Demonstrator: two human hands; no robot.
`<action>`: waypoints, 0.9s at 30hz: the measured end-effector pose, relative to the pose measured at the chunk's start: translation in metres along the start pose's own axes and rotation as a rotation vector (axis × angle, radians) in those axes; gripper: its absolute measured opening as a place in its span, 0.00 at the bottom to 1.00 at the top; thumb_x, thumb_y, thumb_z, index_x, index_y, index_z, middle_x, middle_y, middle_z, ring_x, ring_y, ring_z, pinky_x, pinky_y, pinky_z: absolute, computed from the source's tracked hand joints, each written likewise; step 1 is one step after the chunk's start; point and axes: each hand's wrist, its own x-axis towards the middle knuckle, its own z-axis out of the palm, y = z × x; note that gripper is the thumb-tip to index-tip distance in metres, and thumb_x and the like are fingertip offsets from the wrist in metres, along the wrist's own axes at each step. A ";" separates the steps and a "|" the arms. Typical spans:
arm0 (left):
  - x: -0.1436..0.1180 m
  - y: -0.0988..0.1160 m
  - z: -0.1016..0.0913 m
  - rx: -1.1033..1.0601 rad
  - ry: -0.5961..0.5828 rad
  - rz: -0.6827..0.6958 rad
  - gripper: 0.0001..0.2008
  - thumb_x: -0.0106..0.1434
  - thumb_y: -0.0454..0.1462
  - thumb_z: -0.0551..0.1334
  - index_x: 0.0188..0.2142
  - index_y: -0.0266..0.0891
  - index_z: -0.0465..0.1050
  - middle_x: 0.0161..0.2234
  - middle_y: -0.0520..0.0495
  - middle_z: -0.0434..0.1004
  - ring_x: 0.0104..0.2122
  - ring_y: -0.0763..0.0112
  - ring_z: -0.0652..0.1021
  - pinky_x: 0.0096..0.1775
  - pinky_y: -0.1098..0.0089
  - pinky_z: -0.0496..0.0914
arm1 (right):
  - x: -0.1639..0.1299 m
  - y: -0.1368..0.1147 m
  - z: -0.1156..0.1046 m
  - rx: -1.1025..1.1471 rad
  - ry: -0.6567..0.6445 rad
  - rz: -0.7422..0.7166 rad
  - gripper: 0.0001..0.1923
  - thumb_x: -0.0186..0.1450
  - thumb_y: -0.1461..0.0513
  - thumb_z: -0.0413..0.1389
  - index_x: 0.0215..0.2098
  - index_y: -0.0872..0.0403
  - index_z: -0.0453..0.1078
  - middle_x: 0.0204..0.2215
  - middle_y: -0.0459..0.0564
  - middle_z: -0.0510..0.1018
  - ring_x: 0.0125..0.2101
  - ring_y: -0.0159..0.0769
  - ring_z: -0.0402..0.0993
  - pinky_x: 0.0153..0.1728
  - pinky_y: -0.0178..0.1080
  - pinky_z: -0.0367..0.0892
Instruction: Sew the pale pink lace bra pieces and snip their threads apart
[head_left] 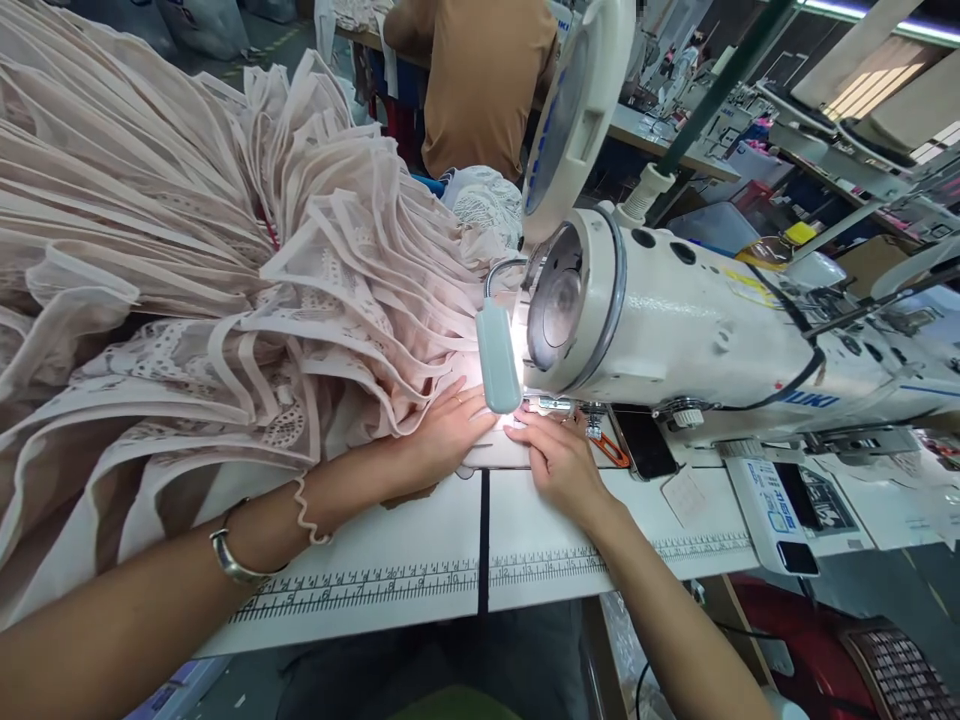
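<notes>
A big heap of pale pink pleated, perforated fabric (225, 260) covers the left of the white table (420, 560). My left hand (442, 432) lies flat on the fabric's edge, fingers spread, just left of the needle area. My right hand (559, 465) presses down on the table beside it, fingertips close to the presser foot (551, 405). The white sewing machine (675, 320) stands behind both hands. A small lamp (499, 360) shines on the spot and hides part of the needle.
A printed ruler (360, 585) runs along the table's front edge. Orange snips (611, 450) and a dark phone (649, 445) lie under the machine arm. A control panel (772, 510) sits at right. A person in a brown shirt (480, 80) works at the bench behind.
</notes>
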 end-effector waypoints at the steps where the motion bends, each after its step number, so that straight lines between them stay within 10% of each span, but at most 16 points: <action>1: 0.001 0.002 0.000 -0.007 0.002 -0.020 0.15 0.68 0.29 0.49 0.47 0.39 0.71 0.49 0.43 0.74 0.49 0.64 0.73 0.55 0.58 0.65 | 0.001 0.000 0.000 -0.009 -0.001 0.005 0.20 0.64 0.71 0.46 0.43 0.50 0.77 0.48 0.48 0.80 0.46 0.38 0.76 0.59 0.47 0.59; 7: 0.002 0.009 -0.003 0.080 0.131 -0.077 0.13 0.70 0.32 0.49 0.41 0.38 0.73 0.40 0.46 0.74 0.42 0.65 0.71 0.45 0.64 0.67 | 0.006 0.000 -0.001 -0.028 -0.065 0.060 0.21 0.63 0.70 0.45 0.44 0.51 0.76 0.45 0.48 0.80 0.43 0.38 0.75 0.48 0.41 0.66; 17: -0.006 0.008 -0.007 0.367 0.304 0.204 0.16 0.70 0.28 0.48 0.28 0.37 0.67 0.25 0.48 0.67 0.31 0.68 0.66 0.36 0.68 0.60 | 0.010 0.003 -0.002 -0.019 -0.206 0.109 0.27 0.64 0.71 0.43 0.56 0.50 0.70 0.49 0.49 0.78 0.48 0.39 0.71 0.53 0.43 0.65; 27: -0.005 0.008 -0.008 0.445 0.217 0.156 0.14 0.68 0.26 0.50 0.29 0.37 0.67 0.27 0.49 0.72 0.32 0.68 0.69 0.40 0.66 0.59 | 0.013 0.004 -0.001 -0.230 -0.236 0.021 0.29 0.63 0.72 0.41 0.58 0.55 0.69 0.42 0.56 0.80 0.43 0.45 0.72 0.49 0.49 0.64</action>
